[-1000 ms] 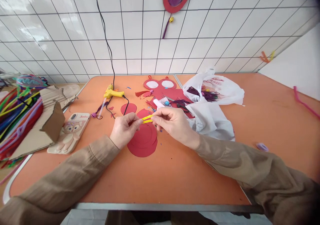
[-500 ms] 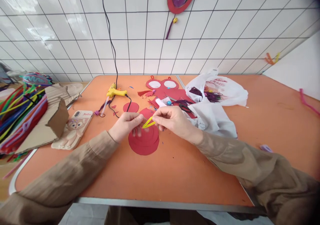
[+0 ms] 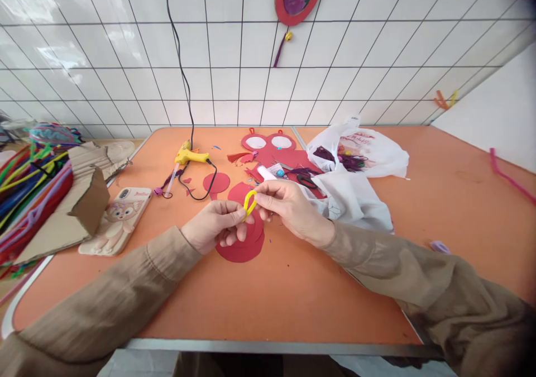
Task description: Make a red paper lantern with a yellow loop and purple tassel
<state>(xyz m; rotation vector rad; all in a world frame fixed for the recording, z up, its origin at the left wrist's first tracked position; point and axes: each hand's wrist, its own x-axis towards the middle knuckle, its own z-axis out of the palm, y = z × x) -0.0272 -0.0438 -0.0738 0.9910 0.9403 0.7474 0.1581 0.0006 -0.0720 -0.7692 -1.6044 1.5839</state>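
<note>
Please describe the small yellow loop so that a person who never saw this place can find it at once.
Find the orange table, then the red paper discs on it. Above them, between the fingers of the left hand and the right hand, is the small yellow loop. Unlike the yellow glue gun, it is thin, oval and held in the air.

loop (image 3: 246,204): ends hidden by the fingers of the left hand (image 3: 214,225) and right hand (image 3: 291,209). red discs (image 3: 240,251): partly covered by both hands. wall disc (image 3: 281,5) and cord (image 3: 178,53): cut off at the top edge. pipe cleaners (image 3: 31,201): cropped at left. pink strip (image 3: 511,177): cropped at right. bag (image 3: 391,156): lettering illegible. lilac scrap (image 3: 439,247): too blurred to identify.
</note>
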